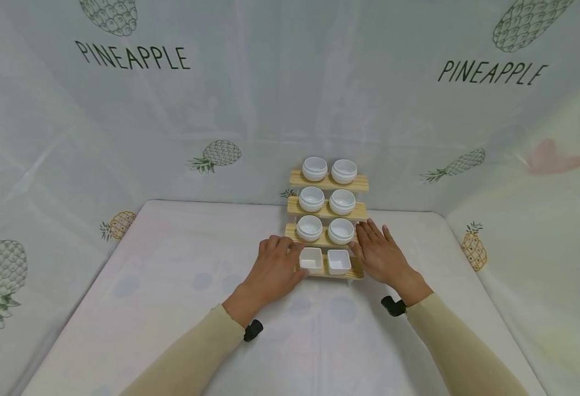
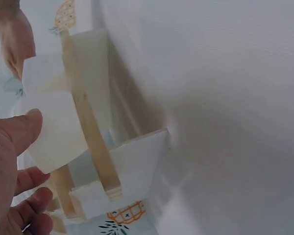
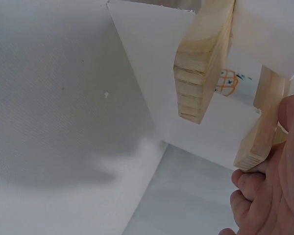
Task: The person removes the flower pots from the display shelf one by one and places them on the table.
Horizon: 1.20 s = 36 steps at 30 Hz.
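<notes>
A four-tier stand with wooden shelves (image 1: 357,268) and white side panels (image 2: 139,159) stands at the table's back. Two small white square bowls sit on its lowest shelf. My left hand (image 1: 277,269) pinches the left square bowl (image 1: 311,259), thumb in front and fingers behind; its thumb (image 2: 27,128) lies against the bowl in the left wrist view. Beside the right square bowl (image 1: 339,262), my right hand (image 1: 381,256) rests at the stand's right side with fingers extended. Its fingers (image 3: 250,183) meet a shelf end in the right wrist view.
Pairs of white round bowls (image 1: 342,202) fill the three upper shelves. A pale cloth covers the table (image 1: 171,297). Right behind the stand hangs a pineapple-printed curtain (image 1: 270,99), which also runs along both sides.
</notes>
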Available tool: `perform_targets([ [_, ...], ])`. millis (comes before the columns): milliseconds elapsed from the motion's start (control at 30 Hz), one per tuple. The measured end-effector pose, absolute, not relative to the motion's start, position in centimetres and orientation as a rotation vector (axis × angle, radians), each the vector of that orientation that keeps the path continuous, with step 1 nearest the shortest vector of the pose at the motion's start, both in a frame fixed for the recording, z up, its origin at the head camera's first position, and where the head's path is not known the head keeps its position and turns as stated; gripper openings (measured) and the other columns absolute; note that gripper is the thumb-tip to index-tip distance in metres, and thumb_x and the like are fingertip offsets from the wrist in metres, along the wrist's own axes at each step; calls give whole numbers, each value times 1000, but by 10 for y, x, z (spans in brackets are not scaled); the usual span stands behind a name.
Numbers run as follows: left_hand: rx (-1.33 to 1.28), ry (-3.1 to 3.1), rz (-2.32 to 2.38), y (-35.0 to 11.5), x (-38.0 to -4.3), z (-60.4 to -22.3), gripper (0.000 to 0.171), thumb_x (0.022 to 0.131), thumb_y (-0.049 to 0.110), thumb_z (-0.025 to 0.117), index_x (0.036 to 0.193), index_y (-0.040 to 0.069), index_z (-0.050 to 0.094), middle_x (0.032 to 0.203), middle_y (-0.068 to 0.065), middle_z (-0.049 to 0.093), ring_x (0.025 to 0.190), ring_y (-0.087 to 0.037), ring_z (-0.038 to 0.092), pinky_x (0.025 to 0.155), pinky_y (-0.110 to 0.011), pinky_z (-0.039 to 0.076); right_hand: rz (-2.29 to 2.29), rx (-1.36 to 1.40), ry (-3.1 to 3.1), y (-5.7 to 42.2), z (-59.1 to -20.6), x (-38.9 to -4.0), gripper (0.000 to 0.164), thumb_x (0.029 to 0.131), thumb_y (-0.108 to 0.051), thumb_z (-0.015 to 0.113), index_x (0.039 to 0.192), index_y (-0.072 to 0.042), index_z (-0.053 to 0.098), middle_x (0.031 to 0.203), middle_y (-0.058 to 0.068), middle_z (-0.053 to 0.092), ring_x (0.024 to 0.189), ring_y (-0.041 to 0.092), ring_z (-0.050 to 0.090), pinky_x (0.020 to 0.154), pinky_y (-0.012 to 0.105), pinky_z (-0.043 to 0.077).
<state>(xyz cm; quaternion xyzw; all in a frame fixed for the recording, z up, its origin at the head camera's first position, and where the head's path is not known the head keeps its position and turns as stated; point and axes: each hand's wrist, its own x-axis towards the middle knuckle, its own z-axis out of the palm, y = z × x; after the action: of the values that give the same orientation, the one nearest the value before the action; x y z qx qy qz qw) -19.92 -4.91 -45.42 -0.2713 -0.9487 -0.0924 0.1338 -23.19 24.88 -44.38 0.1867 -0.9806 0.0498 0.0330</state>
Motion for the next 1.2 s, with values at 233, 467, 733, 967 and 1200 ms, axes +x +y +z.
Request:
perform_targets([
  [233, -861, -2739, -269, -53, -198, -446, 54, 88, 46, 80, 121, 7, 63, 113, -9, 57, 106, -28, 46, 94, -47, 39, 153, 576, -3022, 248, -442, -230, 68, 116, -43, 26, 161, 8, 30, 168, 29, 30, 159, 46, 21, 125, 68, 16],
  [467, -882, -2837, -355, -77, -195, -441, 60, 86, 50, 81, 123, 9, 59, 111, -4, 53, 104, -25, 41, 95, -45, 35, 180, 577, -3018, 249, -444, -229, 67, 116, -42, 29, 161, 8, 30, 167, 29, 31, 159, 46, 22, 125, 68, 15],
  [733, -787, -2870, -371, -138, -209, -425, 60, 83, 43, 88, 122, 5, 62, 109, -8, 58, 101, -27, 45, 86, -45, 36, 174, 568, -3024, 248, -444, -230, 69, 116, -44, 28, 162, 8, 29, 168, 28, 29, 160, 45, 20, 126, 67, 15],
  [967, -725, -2912, -324, -175, -247, -429, 61, 86, 39, 86, 126, 1, 62, 113, -13, 60, 102, -32, 46, 87, -48, 35, 161, 577, -3006, 247, -445, -229, 67, 116, -42, 30, 161, 8, 30, 167, 29, 31, 159, 46, 21, 125, 67, 17],
  [1200, -734, -2965, -347, -180, -274, -442, 59, 90, 39, 83, 130, 1, 61, 115, -15, 60, 103, -33, 46, 86, -48, 35, 157, 569, -2992, 245, -443, -227, 66, 116, -41, 32, 160, 9, 32, 166, 29, 33, 158, 46, 24, 125, 68, 19],
])
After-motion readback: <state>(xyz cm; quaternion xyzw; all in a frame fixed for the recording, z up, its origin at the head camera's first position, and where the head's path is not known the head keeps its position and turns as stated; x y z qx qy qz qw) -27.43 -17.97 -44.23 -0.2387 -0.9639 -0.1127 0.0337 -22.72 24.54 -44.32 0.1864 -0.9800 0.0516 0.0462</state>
